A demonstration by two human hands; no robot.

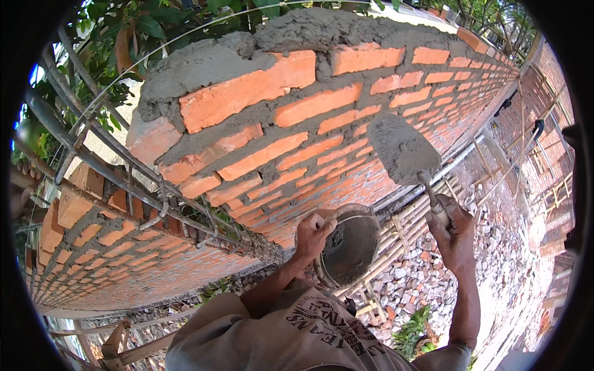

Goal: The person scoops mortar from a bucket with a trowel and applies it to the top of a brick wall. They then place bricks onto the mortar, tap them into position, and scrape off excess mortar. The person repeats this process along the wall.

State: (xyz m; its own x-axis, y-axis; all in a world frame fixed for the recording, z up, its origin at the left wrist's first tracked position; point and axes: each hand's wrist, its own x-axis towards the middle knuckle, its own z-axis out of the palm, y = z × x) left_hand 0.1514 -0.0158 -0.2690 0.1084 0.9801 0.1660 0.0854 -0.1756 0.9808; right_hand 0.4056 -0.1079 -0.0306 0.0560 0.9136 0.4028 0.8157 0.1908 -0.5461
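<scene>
On the far left, gray metal bars [49,123] cross in front of a low brick wall [114,237]. Next comes a big red brick wall [247,93]. Wet gray mortar [204,62] sits in lumps on its top. The mortar looks soft and sticky, like thick mud, so it should squash and smear easily.

Near the middle, the left hand [314,233] is curled into a fist at the bucket's edge. I cannot tell if it grips the rim or the thin handle. The bucket [365,253] is round and tips a little, with some gray stuff inside. It may be heavy, and wet mud could make its edge slippery, so a tight grip up at the rim or handle seems best.

To the right, the trowel [403,148] hangs in front of the big wall. Its wide, flat blade is gray all over and looks stiff, not easy to break. The right hand [455,232] has its fingers wrapped around the handle, which is the good place to hold it. A loaded blade would feel heavy at the front. Below lie bamboo poles [396,238] and broken stones [414,272].
</scene>
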